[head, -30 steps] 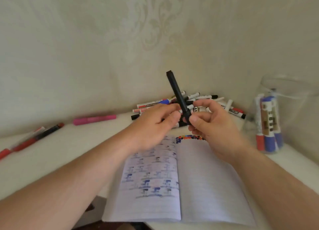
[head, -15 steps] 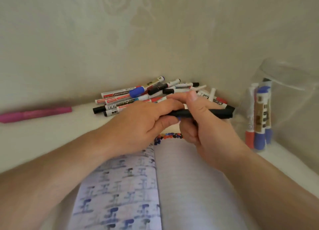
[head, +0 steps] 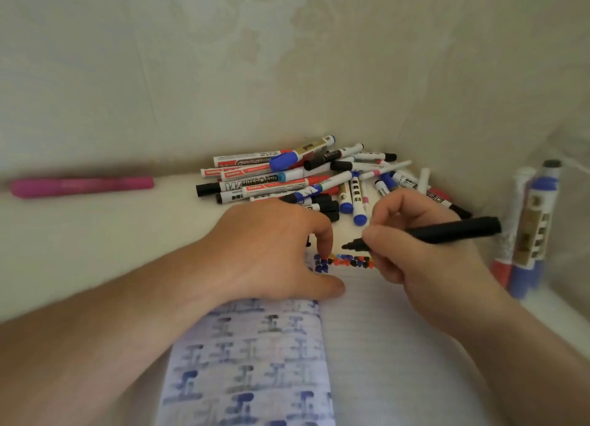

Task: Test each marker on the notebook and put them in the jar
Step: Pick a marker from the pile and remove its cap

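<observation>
An open lined notebook [head: 383, 345] lies in front of me, with a row of blue, red and black test dots [head: 348, 261] at the top of its right page. My right hand [head: 424, 266] grips an uncapped black marker [head: 453, 230], whose tip points left just above those dots. Resting on the notebook's top left, my left hand [head: 271, 253] has its fingers curled, and a small black piece that looks like the cap shows under them. The clear jar [head: 571, 202] stands at the right and holds several markers [head: 530, 234].
A pile of several whiteboard markers [head: 287, 183] lies against the wall behind the notebook. A pink marker [head: 83, 186] lies alone at the far left. The wall closes off the back and right sides, and the left page carries blue printed marks.
The black marker went from upright in both hands to level, its cap came off, and my right hand brought its tip down to the dots. My left hand dropped onto the notebook.
</observation>
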Tool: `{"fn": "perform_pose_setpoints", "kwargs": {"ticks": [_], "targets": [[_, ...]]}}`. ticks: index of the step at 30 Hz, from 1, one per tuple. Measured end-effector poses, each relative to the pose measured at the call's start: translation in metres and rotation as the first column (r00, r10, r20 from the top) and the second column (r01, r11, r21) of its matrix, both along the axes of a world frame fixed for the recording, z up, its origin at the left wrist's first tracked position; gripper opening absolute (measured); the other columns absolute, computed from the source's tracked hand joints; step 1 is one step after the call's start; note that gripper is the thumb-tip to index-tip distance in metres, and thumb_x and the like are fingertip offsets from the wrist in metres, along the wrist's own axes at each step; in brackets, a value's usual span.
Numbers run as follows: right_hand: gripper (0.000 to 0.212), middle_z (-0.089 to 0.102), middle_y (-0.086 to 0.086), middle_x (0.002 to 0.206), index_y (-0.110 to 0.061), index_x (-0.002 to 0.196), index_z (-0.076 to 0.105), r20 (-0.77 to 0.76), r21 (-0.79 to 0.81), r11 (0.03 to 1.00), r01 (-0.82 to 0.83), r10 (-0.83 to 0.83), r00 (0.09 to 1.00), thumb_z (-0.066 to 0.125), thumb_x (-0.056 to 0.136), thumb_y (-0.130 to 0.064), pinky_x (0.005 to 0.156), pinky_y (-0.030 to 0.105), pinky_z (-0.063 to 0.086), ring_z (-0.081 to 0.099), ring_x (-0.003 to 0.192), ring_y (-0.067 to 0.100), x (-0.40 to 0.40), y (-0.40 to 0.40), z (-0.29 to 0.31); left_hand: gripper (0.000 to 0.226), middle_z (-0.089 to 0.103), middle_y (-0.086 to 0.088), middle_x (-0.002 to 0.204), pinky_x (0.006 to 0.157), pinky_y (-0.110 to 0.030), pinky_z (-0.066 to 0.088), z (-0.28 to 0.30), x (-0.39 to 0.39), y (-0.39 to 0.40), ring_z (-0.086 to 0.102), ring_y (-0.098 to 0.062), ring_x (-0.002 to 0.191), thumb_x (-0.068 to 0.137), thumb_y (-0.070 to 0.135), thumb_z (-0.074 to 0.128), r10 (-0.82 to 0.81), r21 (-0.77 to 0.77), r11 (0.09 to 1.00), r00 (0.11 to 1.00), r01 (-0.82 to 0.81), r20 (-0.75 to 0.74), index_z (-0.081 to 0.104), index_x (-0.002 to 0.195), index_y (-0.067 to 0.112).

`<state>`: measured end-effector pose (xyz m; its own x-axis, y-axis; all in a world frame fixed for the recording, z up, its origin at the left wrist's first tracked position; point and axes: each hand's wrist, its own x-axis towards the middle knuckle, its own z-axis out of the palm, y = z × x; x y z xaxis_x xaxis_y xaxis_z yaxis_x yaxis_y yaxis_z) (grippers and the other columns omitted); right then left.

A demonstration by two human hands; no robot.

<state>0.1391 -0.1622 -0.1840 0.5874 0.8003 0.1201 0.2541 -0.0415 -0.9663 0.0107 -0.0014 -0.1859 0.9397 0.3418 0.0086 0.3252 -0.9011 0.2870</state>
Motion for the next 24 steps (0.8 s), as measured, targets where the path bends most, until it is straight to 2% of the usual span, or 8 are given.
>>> {"fn": "perform_pose_setpoints", "kwargs": {"ticks": [3,6,9,16,20,24], "targets": [[0.019,0.058,0.001,0.057,-0.017,0.073,0.062,0.166,-0.135,0.986,0.094,-0.071,0.984,0.077,0.081,-0.009,0.046,0.018,0.039,0.048,0.051,0.009,-0.005,0.006,-0.001,0.053,0.055,0.023,0.086,0.060,-0.029,0.039,-0.002,0.003,-0.002,0.054,-0.002,0.086,0.064,0.088,0.064,0.018,-0.004,1.000,1.000,-0.018,-0.019,0.060,0.099,0.049],[0.019,0.064,0.007,0.062,-0.012,0.070,0.065,0.261,-0.217,0.956,0.196,-0.137,0.956,0.080,0.080,-0.014,0.044,0.017,0.041,0.051,0.051,0.007,-0.008,0.010,-0.001,0.053,0.055,0.023,0.091,0.065,-0.030,0.046,0.000,0.005,-0.002,0.055,-0.005,0.091,0.065,0.087,0.065,0.014,-0.005,1.000,0.998,-0.014,-0.054,0.060,0.100,0.048],[0.019,0.068,0.007,0.061,-0.009,0.071,0.065,0.259,-0.297,0.923,0.244,-0.168,0.951,0.079,0.081,-0.018,0.044,0.016,0.045,0.054,0.047,0.005,-0.009,0.011,-0.001,0.054,0.056,0.022,0.096,0.068,-0.031,0.048,0.000,0.006,-0.001,0.056,-0.005,0.094,0.065,0.088,0.064,0.010,-0.007,1.000,0.997,-0.010,-0.079,0.059,0.102,0.049],[0.017,0.071,0.007,0.060,-0.010,0.073,0.068,0.186,-0.352,0.909,0.222,-0.164,0.969,0.079,0.083,-0.016,0.052,0.027,0.056,0.063,0.048,0.011,-0.007,0.015,-0.003,0.054,0.051,0.025,0.090,0.064,-0.030,0.043,0.000,0.007,0.001,0.054,-0.004,0.091,0.064,0.089,0.065,0.007,-0.025,1.000,0.995,-0.010,-0.099,0.057,0.101,0.049],[0.017,0.071,0.005,0.059,-0.012,0.072,0.068,0.196,-0.357,0.912,0.202,-0.139,0.971,0.080,0.084,-0.017,0.050,0.021,0.052,0.063,0.048,0.009,-0.007,0.015,-0.001,0.053,0.048,0.026,0.088,0.062,-0.029,0.040,-0.001,0.008,0.001,0.051,-0.002,0.088,0.065,0.088,0.066,0.006,-0.032,0.999,0.995,-0.009,-0.103,0.057,0.100,0.050],[0.020,0.069,0.002,0.056,-0.014,0.069,0.066,0.297,-0.359,0.906,0.222,-0.115,0.948,0.080,0.082,-0.019,0.045,0.016,0.048,0.058,0.044,0.003,-0.009,0.016,-0.004,0.053,0.048,0.025,0.087,0.063,-0.030,0.042,0.000,0.008,0.001,0.049,0.001,0.084,0.066,0.088,0.065,-0.003,-0.024,1.000,0.994,0.000,-0.111,0.057,0.102,0.050]]}}
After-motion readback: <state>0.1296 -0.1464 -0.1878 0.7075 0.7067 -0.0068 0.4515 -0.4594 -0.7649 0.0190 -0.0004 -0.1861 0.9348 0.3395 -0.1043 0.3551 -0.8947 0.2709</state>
